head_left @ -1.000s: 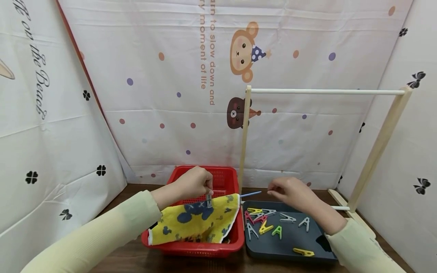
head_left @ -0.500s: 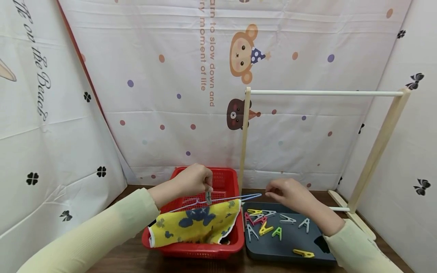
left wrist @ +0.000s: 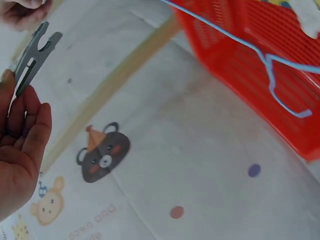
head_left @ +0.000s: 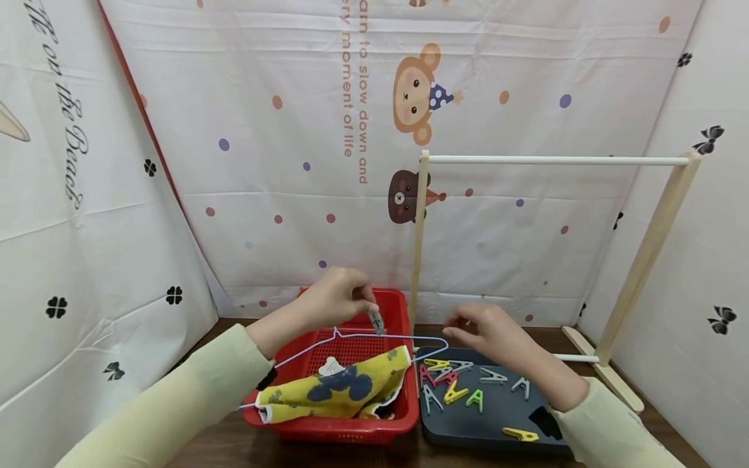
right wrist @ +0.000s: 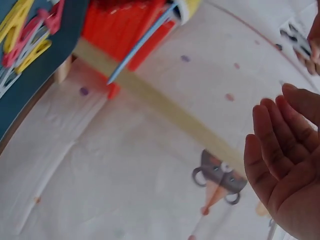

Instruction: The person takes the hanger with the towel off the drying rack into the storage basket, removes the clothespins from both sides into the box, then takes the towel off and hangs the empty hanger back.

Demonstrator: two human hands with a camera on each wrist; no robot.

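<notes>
My left hand pinches a grey clothespin between thumb and fingers, above the top bar of a blue clothes hanger. In the left wrist view that clothespin points away from the fingertips. Below the hanger's bar, a yellow cloth with blue bear prints lies slumped over the front of a red basket. A white tag shows at the cloth's upper fold. My right hand hovers past the hanger's right end, its fingers relaxed; in the right wrist view its palm holds nothing.
A dark grey tray right of the basket holds several clothespins, including a yellow one and a green one. Behind it stands a wooden rack with a white top rail. Printed curtains surround the table.
The cloth's upper edge has slumped down toward me, baring the hanger's bar and the white tag. My left hand has lifted rightward off the cloth with the clothespin; my right hand has shifted slightly left.
</notes>
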